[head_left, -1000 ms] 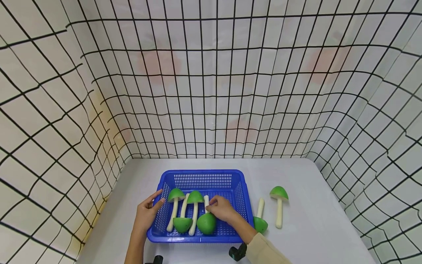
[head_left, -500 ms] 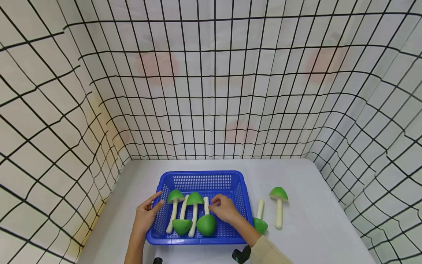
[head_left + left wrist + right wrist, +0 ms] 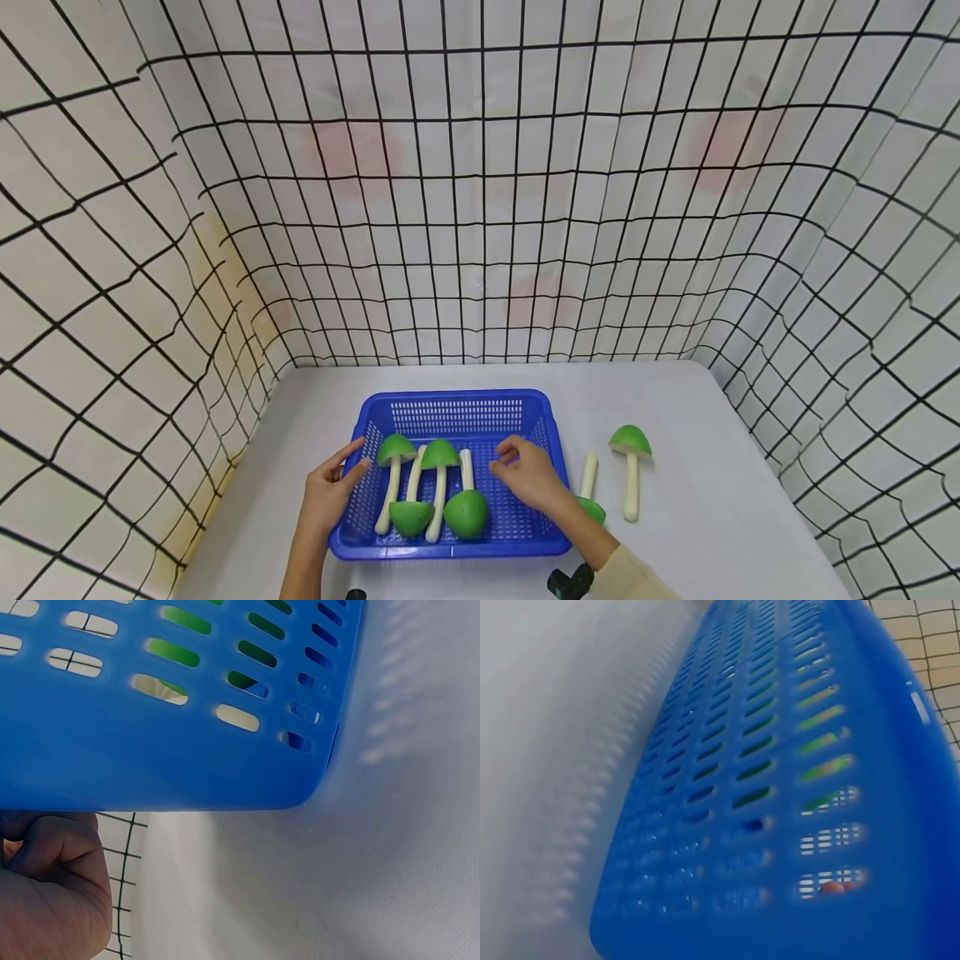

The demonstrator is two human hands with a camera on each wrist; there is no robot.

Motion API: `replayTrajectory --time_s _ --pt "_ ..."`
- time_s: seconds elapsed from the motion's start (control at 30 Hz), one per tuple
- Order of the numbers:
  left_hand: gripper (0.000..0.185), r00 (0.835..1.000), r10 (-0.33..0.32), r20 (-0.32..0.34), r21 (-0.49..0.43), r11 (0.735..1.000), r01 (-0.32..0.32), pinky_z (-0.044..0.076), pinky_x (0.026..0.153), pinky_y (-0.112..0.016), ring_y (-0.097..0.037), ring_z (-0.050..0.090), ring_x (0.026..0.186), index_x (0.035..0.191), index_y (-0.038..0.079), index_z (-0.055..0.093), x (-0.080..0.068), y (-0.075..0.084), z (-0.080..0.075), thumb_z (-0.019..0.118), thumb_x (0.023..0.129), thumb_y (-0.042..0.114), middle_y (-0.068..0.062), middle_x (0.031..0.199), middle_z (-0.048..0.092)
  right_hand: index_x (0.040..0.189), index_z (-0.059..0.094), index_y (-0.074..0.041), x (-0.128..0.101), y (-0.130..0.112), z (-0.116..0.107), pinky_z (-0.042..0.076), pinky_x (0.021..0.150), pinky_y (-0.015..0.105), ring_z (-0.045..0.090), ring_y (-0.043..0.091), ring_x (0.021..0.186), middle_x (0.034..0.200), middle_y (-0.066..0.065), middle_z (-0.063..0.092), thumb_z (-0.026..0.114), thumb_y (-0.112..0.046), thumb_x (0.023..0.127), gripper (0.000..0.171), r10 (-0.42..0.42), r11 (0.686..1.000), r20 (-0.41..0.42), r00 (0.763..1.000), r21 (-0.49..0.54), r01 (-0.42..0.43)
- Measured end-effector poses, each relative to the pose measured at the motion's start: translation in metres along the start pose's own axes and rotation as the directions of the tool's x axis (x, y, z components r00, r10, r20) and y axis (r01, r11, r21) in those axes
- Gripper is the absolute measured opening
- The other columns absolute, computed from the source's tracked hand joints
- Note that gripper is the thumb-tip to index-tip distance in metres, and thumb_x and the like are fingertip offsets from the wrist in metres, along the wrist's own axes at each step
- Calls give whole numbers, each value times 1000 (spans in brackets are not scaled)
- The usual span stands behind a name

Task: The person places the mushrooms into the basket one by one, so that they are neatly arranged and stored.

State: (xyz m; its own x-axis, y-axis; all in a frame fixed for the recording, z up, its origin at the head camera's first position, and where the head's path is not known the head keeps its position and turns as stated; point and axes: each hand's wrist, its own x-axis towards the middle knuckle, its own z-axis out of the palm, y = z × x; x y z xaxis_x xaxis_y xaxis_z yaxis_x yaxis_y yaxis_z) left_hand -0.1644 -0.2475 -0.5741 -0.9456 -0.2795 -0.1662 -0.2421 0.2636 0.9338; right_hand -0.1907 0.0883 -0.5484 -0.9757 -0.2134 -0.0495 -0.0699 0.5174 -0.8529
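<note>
Resting against the left wall of the blue basket (image 3: 457, 408), the left hand (image 3: 327, 492) has its fingers straight and its thumb raised toward the rim; it clasps nothing. The left wrist view shows the same basket wall (image 3: 165, 750) from close up, with slotted holes, green shapes behind them, and part of the hand's heel (image 3: 52, 892) at the lower left.

The right hand (image 3: 531, 475) hovers inside the basket near its right wall, fingers loosely bent and apart, holding nothing. It sits just to the right of the nearest toy mushroom (image 3: 466, 500), which lies with its green cap toward the person and its white stem pointing away.

Three more mushrooms lie in the basket beside that one: a leftmost mushroom (image 3: 393, 475) with its cap at the far end, a second mushroom (image 3: 412, 510) with its cap at the near end, and a third mushroom (image 3: 439, 479) with its cap at the far end. All four lie side by side, stems roughly parallel.

On the white desk (image 3: 712, 500), right of the basket, two mushrooms lie outside: a near one (image 3: 588, 483), partly hidden behind the right forearm, and a far-right one (image 3: 631, 467) with its cap away from the person.

The right wrist view shows only the blurred basket wall (image 3: 780, 787). A gridded cloth backdrop (image 3: 480, 167) surrounds the desk.
</note>
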Motion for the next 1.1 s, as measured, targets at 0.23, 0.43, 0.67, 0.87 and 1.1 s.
replayTrajectory --time_s 0.23,0.43,0.67,0.87,1.1 --pt "50 1000 1 1 0 1000 -1 55 60 -25 -20 64 73 146 22 60 -2 2 0 71 98 32 -13 94 67 112 66 -5 -6 -5 -13 53 68 27 66 17 87 103 8 68 73 -18 93 25 -45 998 -27 999 36 45" --pt "50 1000 4 2 -3 1000 -4 56 60 -25 -20 65 73 146 22 61 -1 2 1 72 98 33 -14 95 69 111 68 -11 -9 -4 -29 54 71 25 66 16 91 102 3 70 72 -18 95 18 -72 996 -71 995 53 76" --pt "50 1000 2 1 -4 1000 -2 56 61 -25 -21 66 74 146 22 60 -2 2 0 72 98 33 -16 98 70 111 70 -13 -9 7 -52 55 69 24 67 14 86 100 1 71 73 -15 95 16 -34 994 -158 987 93 49" --pt "50 1000 3 -9 9 1000 -3 55 61 -25 -21 65 74 145 23 61 -1 3 0 72 98 33 -16 98 69 119 66 -1 -9 15 -74 61 73 29 70 22 90 107 11 69 71 -13 97 26 18 982 -153 988 187 10" --pt "52 1000 3 -3 2 1000 -3 56 61 -25 -21 66 74 145 21 61 -1 3 0 73 97 35 -16 99 70 119 65 1 -10 25 -98 59 72 23 69 14 87 108 15 71 69 -14 98 25 24 988 -179 983 152 3"
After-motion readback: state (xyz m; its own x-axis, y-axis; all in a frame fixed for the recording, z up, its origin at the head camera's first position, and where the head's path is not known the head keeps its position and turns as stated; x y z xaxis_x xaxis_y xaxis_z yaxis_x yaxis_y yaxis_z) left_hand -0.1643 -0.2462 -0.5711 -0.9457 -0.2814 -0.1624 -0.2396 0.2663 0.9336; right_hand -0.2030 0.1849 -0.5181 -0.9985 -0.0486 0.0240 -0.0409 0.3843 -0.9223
